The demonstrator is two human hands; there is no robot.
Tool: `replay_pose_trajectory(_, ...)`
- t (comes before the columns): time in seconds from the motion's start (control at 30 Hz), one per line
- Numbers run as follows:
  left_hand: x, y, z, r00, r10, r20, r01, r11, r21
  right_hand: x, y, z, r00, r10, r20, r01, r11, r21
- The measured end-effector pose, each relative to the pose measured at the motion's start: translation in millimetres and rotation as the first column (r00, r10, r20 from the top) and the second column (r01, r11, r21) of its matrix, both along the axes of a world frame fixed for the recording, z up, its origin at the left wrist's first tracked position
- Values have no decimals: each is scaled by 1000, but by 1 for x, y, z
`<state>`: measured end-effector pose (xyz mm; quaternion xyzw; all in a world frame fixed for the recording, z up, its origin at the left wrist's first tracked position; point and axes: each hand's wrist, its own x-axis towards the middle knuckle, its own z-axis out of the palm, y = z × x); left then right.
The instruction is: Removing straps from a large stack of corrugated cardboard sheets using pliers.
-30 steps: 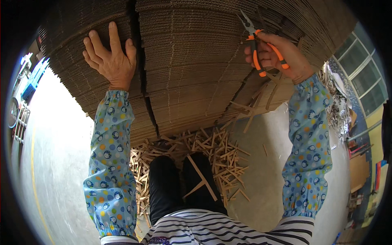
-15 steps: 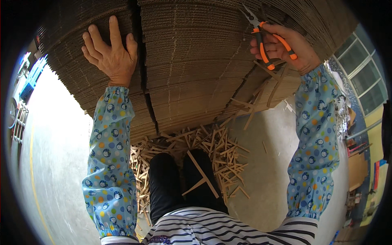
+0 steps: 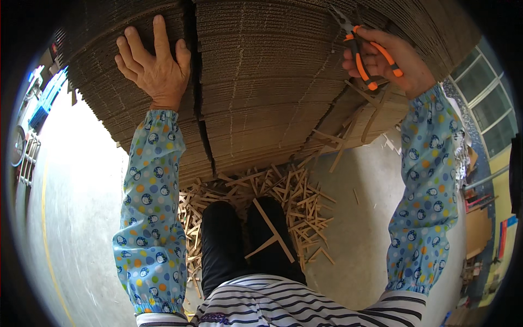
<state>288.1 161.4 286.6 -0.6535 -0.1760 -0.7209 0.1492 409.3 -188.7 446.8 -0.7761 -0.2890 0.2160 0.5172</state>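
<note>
A tall stack of corrugated cardboard sheets [image 3: 261,82] fills the upper part of the view, its cut edges turned toward me. My left hand [image 3: 155,65] presses on those edges at the upper left, fingers spread, beside a dark vertical gap. At the upper right my right hand [image 3: 400,60] is wrapped around pliers [image 3: 359,59] with orange and black handles. Their metal jaws point up and left, close to the stack's face. Below that hand, several cardboard strips [image 3: 343,139] hang from the stack's right part.
Loose cardboard strips [image 3: 299,218] lie heaped on the floor around my legs. A T-shaped cardboard scrap [image 3: 272,234] rests on my black trousers. The concrete floor [image 3: 76,218] stretches to both sides. Windows [image 3: 485,92] and a wall stand at the right.
The whole scene has shifted slightly in the view. Both hands keep their places on and by the stack, and the pliers stay in my right hand.
</note>
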Motion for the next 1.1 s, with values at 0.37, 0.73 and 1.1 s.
replay_pose_trajectory(0.37,-3,-6,4,999,42,-1,-41,999,14,-110,-33,-173,944,326,-57,-316,835,-451)
replay_pose_trajectory(0.73,-3,1,-5,999,38,-9,-37,999,11,-23,3,-48,999,38,9,-39,985,171)
replay_pose_trajectory(1.1,1,2,-6,999,47,-16,-47,999,12,-18,18,-45,999,43,33,-48,982,182)
